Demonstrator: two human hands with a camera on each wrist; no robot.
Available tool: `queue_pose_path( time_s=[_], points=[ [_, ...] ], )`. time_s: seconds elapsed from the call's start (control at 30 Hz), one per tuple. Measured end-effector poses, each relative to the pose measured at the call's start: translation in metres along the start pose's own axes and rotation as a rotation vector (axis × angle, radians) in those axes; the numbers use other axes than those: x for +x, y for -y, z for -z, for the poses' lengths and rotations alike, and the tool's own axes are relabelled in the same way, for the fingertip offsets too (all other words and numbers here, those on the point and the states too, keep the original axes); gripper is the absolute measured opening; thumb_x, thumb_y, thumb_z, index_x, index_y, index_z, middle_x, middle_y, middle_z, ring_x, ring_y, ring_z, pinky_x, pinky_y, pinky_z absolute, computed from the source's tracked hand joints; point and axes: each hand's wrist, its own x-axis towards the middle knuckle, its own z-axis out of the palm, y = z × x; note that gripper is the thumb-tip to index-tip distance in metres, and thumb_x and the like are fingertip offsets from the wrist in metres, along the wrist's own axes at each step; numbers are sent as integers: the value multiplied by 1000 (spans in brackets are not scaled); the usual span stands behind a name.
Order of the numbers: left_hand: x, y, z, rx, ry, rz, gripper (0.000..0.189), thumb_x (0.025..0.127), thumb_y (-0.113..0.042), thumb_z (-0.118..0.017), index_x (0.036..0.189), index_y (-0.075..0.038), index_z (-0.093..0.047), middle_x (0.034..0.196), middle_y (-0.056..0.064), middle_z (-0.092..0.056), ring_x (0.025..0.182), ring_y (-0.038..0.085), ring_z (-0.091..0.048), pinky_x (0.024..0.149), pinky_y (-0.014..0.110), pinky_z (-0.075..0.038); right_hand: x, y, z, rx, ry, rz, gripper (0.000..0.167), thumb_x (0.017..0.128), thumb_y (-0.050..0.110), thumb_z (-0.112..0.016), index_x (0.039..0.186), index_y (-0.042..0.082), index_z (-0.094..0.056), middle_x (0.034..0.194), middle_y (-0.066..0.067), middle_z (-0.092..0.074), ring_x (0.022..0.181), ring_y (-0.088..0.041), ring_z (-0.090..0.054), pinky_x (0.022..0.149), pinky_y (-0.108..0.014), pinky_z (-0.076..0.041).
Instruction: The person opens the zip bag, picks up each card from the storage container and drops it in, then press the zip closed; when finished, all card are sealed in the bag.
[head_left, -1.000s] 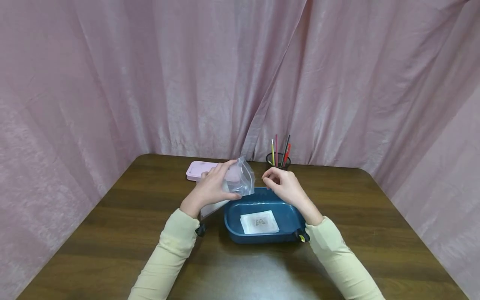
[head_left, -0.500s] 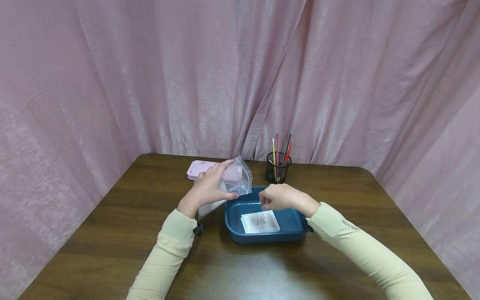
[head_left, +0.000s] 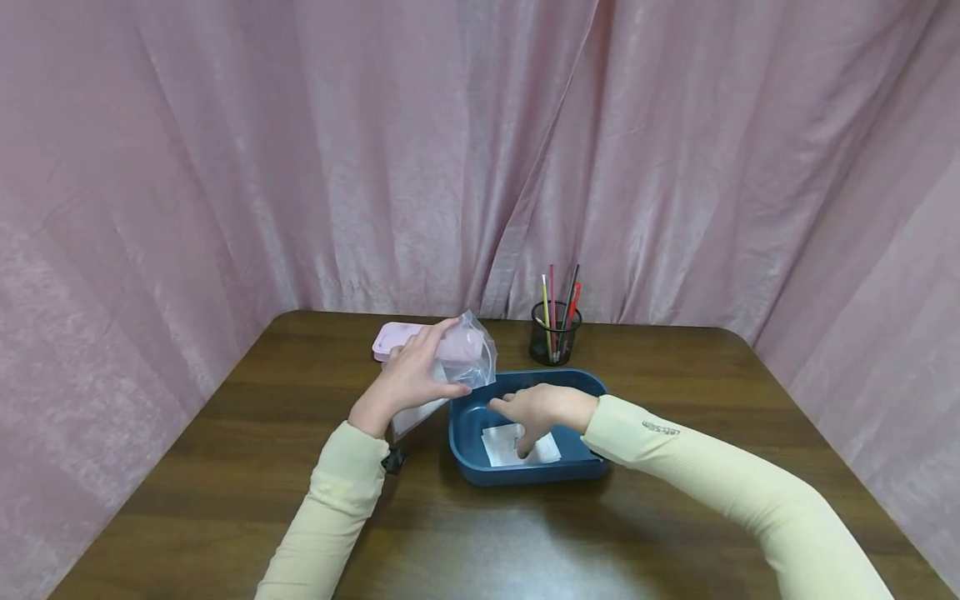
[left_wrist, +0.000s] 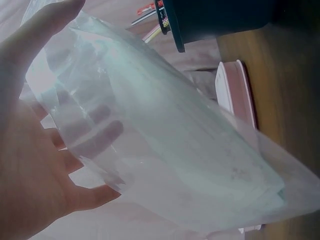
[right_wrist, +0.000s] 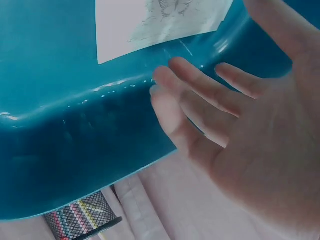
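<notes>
My left hand [head_left: 405, 382] holds a clear plastic bag [head_left: 482, 362], its thumb and fingers spread around the mouth. In the left wrist view, pale sheets [left_wrist: 200, 145] show through the bag's plastic, and some fingers are seen through the film. My right hand [head_left: 543, 408] hovers over a blue tray [head_left: 517, 477], palm down, with nothing in it. Its fingers [right_wrist: 210, 97] are extended in the right wrist view. White paper squares [head_left: 497, 446] lie on the tray floor, partly covered by the right hand in the head view; the top one bears a butterfly print.
A black mesh cup [head_left: 555, 340] with several pencils stands behind the tray. The pink case [head_left: 392, 337] lies back left, partly hidden by the left hand and the bag. A pink curtain [head_left: 375, 167] hangs behind the brown table [head_left: 262, 433].
My right hand has come down from near the pencil cup to above the paper squares, and its curled fingers have opened out. The left hand still holds the bag in nearly the same place.
</notes>
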Motion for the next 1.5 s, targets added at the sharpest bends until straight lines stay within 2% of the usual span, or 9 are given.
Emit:
queue_pose_path(
  time_s=[0.2, 0.33, 0.53, 0.73, 0.87, 0.97, 1.03, 1.2, 1.5],
  points=[
    [0, 1, 1, -2, -1, 6, 101, 71, -48, -82, 151, -26, -24, 152, 3, -39, 136, 29, -41, 100, 58, -33, 3, 2, -3, -44, 68, -48, 86, 78, 35, -80, 148, 25, -31, 146, -3, -46, 121, -19, -53, 108, -41, -43],
    [1, 2, 2, -1, 2, 12, 102, 71, -49, -81, 151, -26, -24, 152, 4, -38, 136, 29, -41, 101, 58, -33, 6, 1, -5, -73, 72, -54, 83, 78, 33, -80, 146, 27, -32, 144, -2, -47, 116, -18, -53, 107, -40, -43],
    [1, 2, 2, -2, 1, 13, 101, 71, -49, -81, 151, -25, -24, 152, 4, -39, 136, 29, -41, 101, 58, -33, 11, 2, -11, -99, 57, -65, 86, 77, 33, -81, 147, 26, -31, 146, -3, -46, 120, -18, -52, 108, -39, -43],
    [-1, 2, 2, -11, 7, 15, 101, 71, -47, -82, 151, -25, -25, 152, 5, -39, 136, 30, -40, 103, 59, -32, 11, -1, -7, -59, -18, -49, 83, 77, 32, -82, 145, 20, -37, 141, -3, -54, 117, -18, -58, 104, -38, -47],
    [-1, 1, 4, -15, 6, 15, 101, 71, -48, -82, 151, -25, -25, 153, 4, -38, 136, 30, -41, 102, 58, -33, 9, -8, 1, 0, -110, -22, 54, 80, 30, -80, 125, 12, -57, 112, -3, -69, 94, -17, -66, 84, -31, -55],
    [-1, 1, 5, -21, -1, 13, 101, 71, -47, -82, 151, -25, -25, 152, 4, -39, 135, 30, -41, 101, 58, -33, 7, -14, 6, 59, -179, -2, 27, 81, 27, -78, 99, 13, -64, 82, 0, -65, 71, -13, -58, 62, -25, -48],
    [-2, 1, 6, -24, -5, 13, 101, 70, -47, -82, 151, -25, -25, 152, 4, -39, 135, 29, -41, 100, 57, -33, 5, -17, 9, 101, -221, 9, 19, 82, 24, -78, 90, 12, -66, 73, 2, -59, 64, -12, -51, 56, -23, -41],
    [-2, 2, 6, -18, -7, 9, 101, 70, -47, -82, 151, -24, -26, 152, 4, -40, 135, 29, -41, 100, 57, -34, -1, -21, 12, 133, -285, 42, 13, 81, 18, -77, 84, 10, -67, 68, 3, -55, 61, -9, -45, 51, -22, -33],
    [-4, 2, 6, -2, -1, 5, 101, 71, -47, -82, 151, -23, -26, 151, 5, -40, 135, 29, -41, 99, 57, -34, -7, -27, 17, 201, -332, 68, 10, 87, 10, -69, 96, 5, -70, 74, -2, -63, 61, -9, -47, 55, -20, -39]
  ],
)
